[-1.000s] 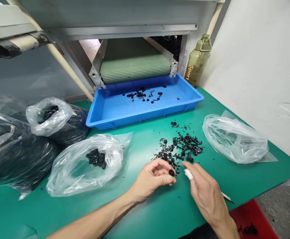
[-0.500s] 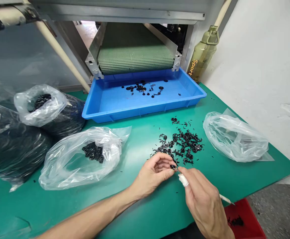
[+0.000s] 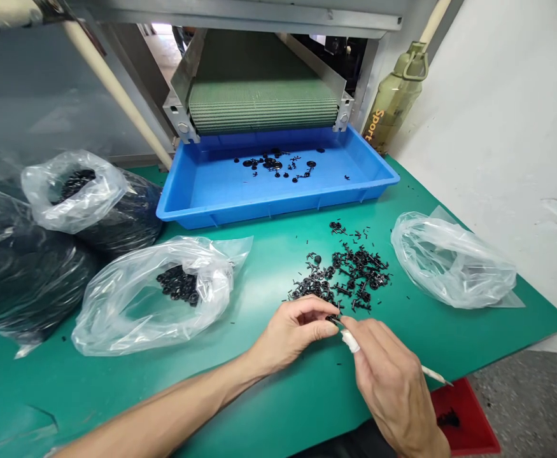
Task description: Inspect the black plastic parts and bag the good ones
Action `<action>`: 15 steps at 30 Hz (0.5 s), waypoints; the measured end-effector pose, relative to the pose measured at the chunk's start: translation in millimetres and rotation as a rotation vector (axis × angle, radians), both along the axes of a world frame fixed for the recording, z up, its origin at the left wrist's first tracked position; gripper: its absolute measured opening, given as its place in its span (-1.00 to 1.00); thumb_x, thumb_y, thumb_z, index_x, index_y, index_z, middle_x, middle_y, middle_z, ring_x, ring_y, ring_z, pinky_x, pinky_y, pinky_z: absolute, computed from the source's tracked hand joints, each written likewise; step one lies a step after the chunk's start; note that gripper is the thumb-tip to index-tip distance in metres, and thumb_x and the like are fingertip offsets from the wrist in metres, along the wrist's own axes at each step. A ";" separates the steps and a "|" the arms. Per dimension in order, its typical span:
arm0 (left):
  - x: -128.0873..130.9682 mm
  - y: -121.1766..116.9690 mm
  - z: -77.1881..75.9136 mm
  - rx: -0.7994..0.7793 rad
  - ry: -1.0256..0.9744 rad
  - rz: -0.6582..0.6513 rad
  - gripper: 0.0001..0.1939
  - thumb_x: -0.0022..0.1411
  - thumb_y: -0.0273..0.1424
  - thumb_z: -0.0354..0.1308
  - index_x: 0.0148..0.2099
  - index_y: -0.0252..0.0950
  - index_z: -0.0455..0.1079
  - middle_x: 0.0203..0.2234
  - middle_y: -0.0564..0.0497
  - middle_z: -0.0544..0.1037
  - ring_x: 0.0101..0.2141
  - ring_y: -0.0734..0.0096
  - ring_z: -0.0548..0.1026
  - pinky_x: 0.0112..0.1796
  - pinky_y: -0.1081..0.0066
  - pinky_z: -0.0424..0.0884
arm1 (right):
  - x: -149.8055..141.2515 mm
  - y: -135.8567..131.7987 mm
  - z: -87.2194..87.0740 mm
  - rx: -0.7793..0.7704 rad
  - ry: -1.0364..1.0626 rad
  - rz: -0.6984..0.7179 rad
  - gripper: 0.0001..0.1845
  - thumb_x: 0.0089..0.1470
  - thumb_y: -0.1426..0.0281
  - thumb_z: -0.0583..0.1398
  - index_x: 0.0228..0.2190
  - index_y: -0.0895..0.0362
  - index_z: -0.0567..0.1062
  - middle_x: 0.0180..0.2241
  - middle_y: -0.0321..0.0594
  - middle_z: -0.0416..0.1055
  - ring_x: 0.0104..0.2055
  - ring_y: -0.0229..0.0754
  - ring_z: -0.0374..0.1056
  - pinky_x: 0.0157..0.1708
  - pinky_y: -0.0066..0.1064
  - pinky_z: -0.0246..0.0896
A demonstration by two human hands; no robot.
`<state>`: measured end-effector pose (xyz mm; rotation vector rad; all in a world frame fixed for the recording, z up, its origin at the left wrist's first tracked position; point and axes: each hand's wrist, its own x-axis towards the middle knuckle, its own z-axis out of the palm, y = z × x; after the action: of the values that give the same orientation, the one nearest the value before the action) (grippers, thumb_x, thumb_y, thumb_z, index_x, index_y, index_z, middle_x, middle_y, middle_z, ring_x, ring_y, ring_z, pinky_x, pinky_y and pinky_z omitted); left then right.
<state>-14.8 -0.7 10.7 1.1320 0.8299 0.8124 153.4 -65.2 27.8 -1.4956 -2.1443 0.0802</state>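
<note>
A blue tray (image 3: 268, 205) sits in front of me under a green conveyor belt (image 3: 263, 108), with an olive bottle (image 3: 393, 98) just beside it. Plastic bags (image 3: 116, 305) of black parts lie on the green table (image 3: 473, 337) to my left, a clear bag (image 3: 450, 261) to my right, and a red tray (image 3: 469, 420) past the table's near edge.

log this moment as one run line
left hand: pinching black plastic part | right hand: holding white-tipped stick | nearby: black parts pile

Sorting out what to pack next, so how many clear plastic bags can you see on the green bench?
4: a full bag at far left, a full bag behind it, a bag of black parts at front, and a crumpled bag at right. More may be hidden past the left edge.
</note>
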 end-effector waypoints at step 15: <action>0.7 -2.7 4.0 0.233 0.198 0.005 -0.81 0.23 -0.35 0.17 -0.18 -0.29 0.56 -0.39 -0.04 0.53 -0.38 0.39 0.46 -0.33 0.45 0.34 | -19.2 4.9 -9.2 -0.059 0.098 -0.157 -0.72 0.18 0.55 -0.06 -0.34 0.13 0.42 -0.54 -0.27 0.36 -0.51 -0.24 0.29 -0.49 -0.44 0.09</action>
<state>-14.1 -3.5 14.8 1.4343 0.9191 0.8251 134.2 -60.3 18.5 -1.6532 -1.9570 0.1590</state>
